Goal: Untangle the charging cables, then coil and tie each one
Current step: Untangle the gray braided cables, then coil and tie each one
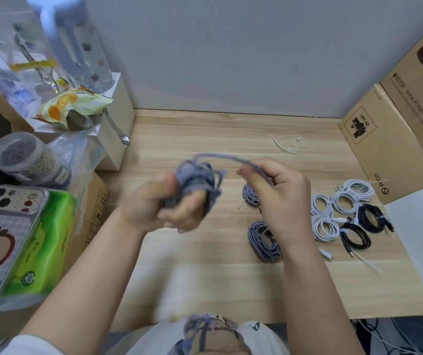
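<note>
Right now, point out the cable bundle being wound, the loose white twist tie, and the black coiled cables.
cable bundle [192,184]: head view, on the grey-blue windings gripped by the left hand.
white twist tie [289,144]: head view, on its looped middle.
black coiled cables [370,218]: head view, on the farther coil's ring.

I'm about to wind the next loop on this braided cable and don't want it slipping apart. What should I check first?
1. Left hand grips the grey-blue braided coil: ok.
2. Right hand pinches the free strand: ok.
3. Strand between the hands free of knots: cannot tell, blurred.
4. Loops in the coil even: cannot tell, blurred.
5. White tie on the wooden desk beyond the hands: ok.
6. Finished white coils and black coils lie apart from the work: ok.
</note>
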Tool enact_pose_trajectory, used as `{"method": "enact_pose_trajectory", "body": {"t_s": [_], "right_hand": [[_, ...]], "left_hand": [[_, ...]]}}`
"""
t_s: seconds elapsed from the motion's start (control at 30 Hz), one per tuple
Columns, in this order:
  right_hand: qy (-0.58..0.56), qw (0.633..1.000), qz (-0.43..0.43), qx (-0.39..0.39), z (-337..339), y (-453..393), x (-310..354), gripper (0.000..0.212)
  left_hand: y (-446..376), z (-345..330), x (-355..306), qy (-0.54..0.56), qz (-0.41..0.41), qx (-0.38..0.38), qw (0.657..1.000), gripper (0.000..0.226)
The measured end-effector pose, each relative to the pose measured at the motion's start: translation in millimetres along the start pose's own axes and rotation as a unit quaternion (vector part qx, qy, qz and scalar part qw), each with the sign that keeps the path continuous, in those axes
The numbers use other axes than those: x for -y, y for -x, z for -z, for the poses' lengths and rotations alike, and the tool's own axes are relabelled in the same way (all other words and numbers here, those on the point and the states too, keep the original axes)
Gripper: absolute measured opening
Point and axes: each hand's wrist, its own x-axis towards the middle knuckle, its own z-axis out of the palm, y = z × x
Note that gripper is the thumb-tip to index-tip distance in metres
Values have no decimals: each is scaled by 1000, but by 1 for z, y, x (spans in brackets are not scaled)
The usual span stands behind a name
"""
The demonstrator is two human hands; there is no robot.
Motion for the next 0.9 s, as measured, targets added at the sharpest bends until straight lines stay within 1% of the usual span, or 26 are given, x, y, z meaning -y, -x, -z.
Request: {"method": "enact_pose_trajectory", "body": {"t_s": [0.03, 0.07, 0.13, 0.2, 0.23, 0.3, 0.37, 0.43, 0.5, 0.57, 0.63, 0.7, 0.8, 0.87, 0.9], "right_hand": [[13, 1000, -19, -7, 2, -1, -6, 17], [30, 999, -39, 7, 2, 0, -12, 22], [67, 992, -68, 85, -6, 5, -20, 25], [111, 980, -74, 145, -17, 12, -25, 22], [132, 975, -73, 165, -22, 14, -25, 20], [175, 959, -79, 208, -28, 16, -26, 22], [224, 936, -88, 258, -30, 19, -30, 25], [226, 925, -95, 291, -30, 24, -27, 25], [202, 926, -83, 307, -31, 28, -20, 24], [212, 928, -61, 301, -27, 27, -12, 26], [238, 929, -45, 280, -22, 26, -5, 30], [261, 930, -27, 256, -17, 25, 1, 30], [291, 929, 22, 226, -11, 26, 11, 29], [298, 930, 64, 204, -9, 26, 14, 33], [308, 927, 98, 191, -10, 26, 14, 36]], "left_hand": [[-1, 0, -3, 81, -51, 17, 995, 37], [-2, 0, -8, 152, -97, 17, 983, 38], [-5, -1, -17, 243, -163, -11, 956, 45], [-11, -2, -19, 279, -204, -46, 937, 57], [-14, -2, -18, 287, -222, -68, 930, 59], [-17, -3, -19, 309, -260, -106, 909, 55], [-19, -4, -23, 334, -300, -128, 884, 49], [-20, -3, -28, 340, -323, -175, 866, 41], [-20, 1, -31, 297, -325, -256, 861, 37], [-21, 5, -29, 242, -306, -348, 852, 38], [-23, 7, -26, 175, -267, -442, 838, 40], [-27, 8, -20, 89, -205, -516, 827, 38], [-30, 9, -2, -83, -123, -577, 803, 34], [-29, 9, 6, -169, -73, -581, 793, 41], [-30, 7, 9, -192, -46, -573, 795, 48]]}}
